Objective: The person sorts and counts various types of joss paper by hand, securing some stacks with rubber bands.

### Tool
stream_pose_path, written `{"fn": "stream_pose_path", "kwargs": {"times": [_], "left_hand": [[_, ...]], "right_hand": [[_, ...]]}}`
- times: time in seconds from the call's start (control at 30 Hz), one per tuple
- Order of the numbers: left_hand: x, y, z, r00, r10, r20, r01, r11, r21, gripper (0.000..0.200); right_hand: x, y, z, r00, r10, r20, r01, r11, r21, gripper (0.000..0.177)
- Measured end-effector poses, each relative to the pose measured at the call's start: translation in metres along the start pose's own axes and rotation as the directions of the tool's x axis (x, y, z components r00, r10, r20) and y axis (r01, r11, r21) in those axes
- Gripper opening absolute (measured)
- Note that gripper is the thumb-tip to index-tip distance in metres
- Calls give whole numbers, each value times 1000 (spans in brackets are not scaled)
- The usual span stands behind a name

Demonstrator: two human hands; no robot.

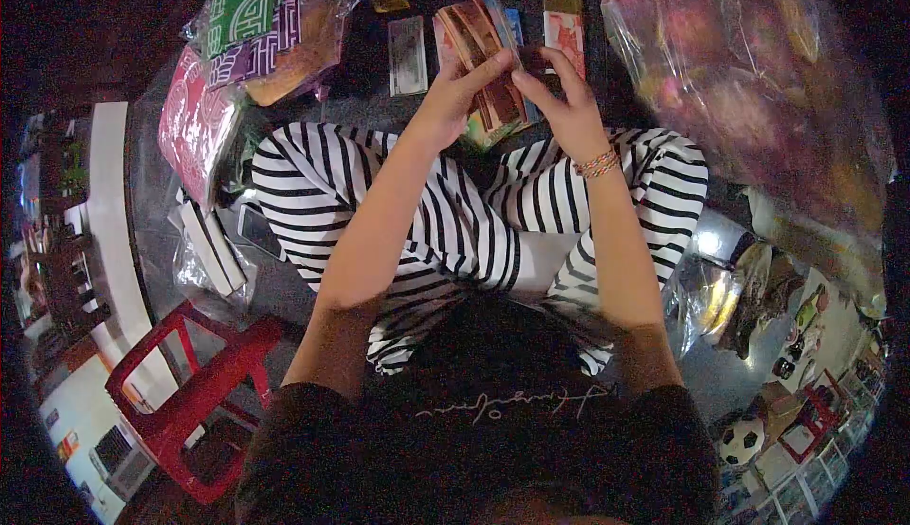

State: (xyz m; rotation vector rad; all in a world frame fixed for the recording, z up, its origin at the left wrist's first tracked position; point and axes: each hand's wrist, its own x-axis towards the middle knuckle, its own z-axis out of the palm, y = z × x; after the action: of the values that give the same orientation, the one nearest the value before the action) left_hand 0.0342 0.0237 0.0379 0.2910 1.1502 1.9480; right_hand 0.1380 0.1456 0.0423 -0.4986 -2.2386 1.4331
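In the head view, a fanned bundle of printed paper notes (495,103), mostly brown and orange with a bluish edge, is held up above my crossed legs. My left hand (453,99) is closed on its left side, thumb lying across the front. At the right edge, my right hand (567,108) has its thumb and fingers bent against the notes; its fingertips are partly hidden in shadow. Just beyond lie a grey-white stack of notes (408,56) to the left and a red-and-white stack of notes (565,42) to the right.
A clear bag of colourful printed packets (251,13) stands at upper left, with a pink packet (197,117) below it. A large clear plastic bag (739,61) fills the upper right. A red plastic stool (204,402) is at lower left, a soccer ball (742,441) at lower right.
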Motion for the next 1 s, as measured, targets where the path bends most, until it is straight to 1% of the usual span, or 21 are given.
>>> {"fn": "stream_pose_path", "kwargs": {"times": [0.07, 0.13, 0.23, 0.3, 0.37, 0.43, 0.47, 0.5, 0.53, 0.57, 0.63, 0.7, 0.83, 0.97, 1.0], "left_hand": [[-1, 1, 1, 1000, 3, 7, -3, 1000, 5, 28], [-1, 1, 2, 1000, 6, 14, -6, 1000, 11, 28], [-1, 0, 2, 1000, 20, 13, -20, 1000, 9, 29], [0, 1, 2, 1000, 11, -8, -11, 999, 48, 30], [0, 1, 3, 1000, 13, -16, -12, 999, 49, 30], [0, 1, 2, 1000, 15, -25, -13, 999, 50, 31], [0, 0, 1, 1000, 17, -10, -17, 1000, 24, 31], [0, 1, 2, 1000, 19, 4, -19, 1000, -1, 31], [0, 2, 2, 1000, 20, 3, -20, 1000, -2, 31], [-1, 2, 3, 1000, 6, -12, -6, 1000, 4, 30], [-1, 2, 2, 1000, -8, -28, 8, 1000, 10, 30], [0, 0, -1, 1000, 27, 13, -27, 999, 31, 30], [0, -1, -1, 1000, 22, -6, -21, 999, 50, 30], [-1, 0, -1, 999, 36, 17, -38, 996, 82, 31], [-1, 0, -1, 999, 43, 25, -45, 995, 92, 31]], "right_hand": [[0, 1, 0, 1000, 14, -4, -14, 1000, 26, 54], [1, 4, 0, 999, -41, -1, 41, 999, -7, 53], [2, 7, 0, 999, -31, 14, 31, 999, 13, 52], [2, 11, 0, 999, -42, 23, 42, 999, 13, 52], [1, 16, 0, 998, -52, 34, 52, 999, 13, 53], [1, 18, 1, 986, -163, 21, 165, 982, -88, 52], [1, 19, 1, 986, -164, 22, 165, 982, -88, 52], [1, 15, 0, 991, -131, 30, 133, 988, -72, 53], [2, 13, 0, 994, -98, 39, 100, 993, -57, 53], [2, 13, 0, 994, -98, 40, 100, 993, -57, 53], [4, 11, 0, 996, 35, 76, -39, 998, 52, 54], [2, 2, -1, 998, 25, 58, -27, 999, 28, 54], [0, 4, 0, 1000, -8, 14, 9, 1000, -16, 54], [1, 8, 0, 1000, 2, 15, -2, 1000, 10, 54], [1, 8, -1, 999, -26, 37, 26, 1000, 0, 53]]}}
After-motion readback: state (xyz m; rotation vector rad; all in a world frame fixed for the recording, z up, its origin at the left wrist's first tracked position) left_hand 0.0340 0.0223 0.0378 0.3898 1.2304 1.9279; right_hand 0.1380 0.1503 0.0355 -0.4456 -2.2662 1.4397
